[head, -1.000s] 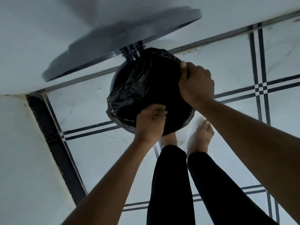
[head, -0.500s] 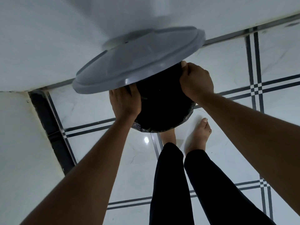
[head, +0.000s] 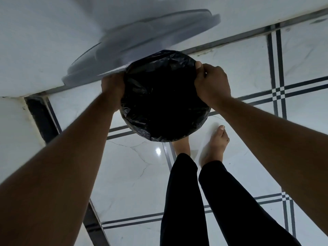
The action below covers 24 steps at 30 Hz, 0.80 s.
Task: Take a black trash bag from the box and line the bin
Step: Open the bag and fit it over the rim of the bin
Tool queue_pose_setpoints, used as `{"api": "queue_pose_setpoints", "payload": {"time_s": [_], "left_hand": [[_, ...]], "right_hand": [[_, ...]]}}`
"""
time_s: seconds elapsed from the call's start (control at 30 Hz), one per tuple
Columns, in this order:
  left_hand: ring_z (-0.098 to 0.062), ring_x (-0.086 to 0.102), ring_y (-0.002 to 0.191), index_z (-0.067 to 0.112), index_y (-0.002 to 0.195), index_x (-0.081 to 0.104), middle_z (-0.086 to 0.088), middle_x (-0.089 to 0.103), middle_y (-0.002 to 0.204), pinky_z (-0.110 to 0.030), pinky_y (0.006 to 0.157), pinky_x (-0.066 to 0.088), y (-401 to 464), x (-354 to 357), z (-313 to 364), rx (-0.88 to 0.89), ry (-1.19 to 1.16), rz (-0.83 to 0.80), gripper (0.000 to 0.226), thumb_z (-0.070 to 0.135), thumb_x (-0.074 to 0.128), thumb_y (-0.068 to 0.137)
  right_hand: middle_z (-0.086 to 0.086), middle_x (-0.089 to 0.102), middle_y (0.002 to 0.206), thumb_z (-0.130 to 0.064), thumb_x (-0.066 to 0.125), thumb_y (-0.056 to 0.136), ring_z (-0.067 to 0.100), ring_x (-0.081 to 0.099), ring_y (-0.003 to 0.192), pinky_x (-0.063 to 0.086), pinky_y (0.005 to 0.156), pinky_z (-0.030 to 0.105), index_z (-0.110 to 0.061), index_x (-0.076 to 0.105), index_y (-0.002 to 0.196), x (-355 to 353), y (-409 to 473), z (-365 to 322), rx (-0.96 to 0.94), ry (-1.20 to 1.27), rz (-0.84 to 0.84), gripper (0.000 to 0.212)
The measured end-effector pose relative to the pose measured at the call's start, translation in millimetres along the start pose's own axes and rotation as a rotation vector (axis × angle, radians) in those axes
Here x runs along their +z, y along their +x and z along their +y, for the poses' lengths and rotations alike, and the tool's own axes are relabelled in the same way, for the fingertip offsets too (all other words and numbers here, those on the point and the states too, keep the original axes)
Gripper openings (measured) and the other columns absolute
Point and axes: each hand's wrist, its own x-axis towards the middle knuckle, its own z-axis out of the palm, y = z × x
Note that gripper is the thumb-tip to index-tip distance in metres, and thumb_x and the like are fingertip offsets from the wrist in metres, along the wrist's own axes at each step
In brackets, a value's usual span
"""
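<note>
A round bin stands on the floor below me, its mouth covered by a black trash bag (head: 163, 96) whose crinkled edge is folded over the rim all round. The grey bin lid (head: 142, 43) is tilted up behind it, blurred. My left hand (head: 112, 87) grips the bag-covered rim on the left side, under the lid's edge. My right hand (head: 211, 82) pinches the bag's edge at the upper right of the rim. The bin's body is hidden under the bag. No box is in view.
White glossy floor tiles (head: 138, 174) with dark double lines surround the bin. A white wall (head: 35, 41) runs behind it and a white wall corner (head: 16, 139) stands at left. My bare feet (head: 215, 148) and black trouser legs are just in front of the bin.
The lid has swung up and back from the bin's mouth. My left hand slid from the front rim to the left side. The bag's open mouth now shows fully.
</note>
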Motion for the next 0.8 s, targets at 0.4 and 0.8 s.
{"api": "queue_pose_setpoints", "payload": {"time_s": [0.4, 0.8], "left_hand": [[-0.016, 0.053, 0.067, 0.023, 0.076, 0.066, 0.002, 0.054, 0.071, -0.027, 0.061, 0.045, -3.7, -16.2, -16.4, -0.262, -0.009, -0.169, 0.006, 0.019, 0.063, 0.072], [-0.016, 0.058, 0.105, 0.015, 0.136, 0.069, 0.004, 0.075, 0.119, -0.040, 0.103, 0.041, -86.4, -7.3, -62.7, -0.369, -0.337, 0.138, 0.059, 0.053, 0.058, 0.092]], "right_hand": [[0.001, 0.065, 0.083, -0.051, 0.033, 0.117, 0.019, 0.058, 0.077, 0.037, 0.061, 0.026, -0.018, 0.065, 0.091, -5.7, -7.8, 19.4, 0.054, 0.083, 0.029, 0.052], [-0.004, 0.070, 0.111, -0.065, 0.032, 0.112, 0.018, 0.065, 0.106, 0.048, 0.087, 0.032, -0.016, 0.070, 0.125, -35.1, -31.7, 35.9, 0.185, 0.368, -0.120, 0.064]]}}
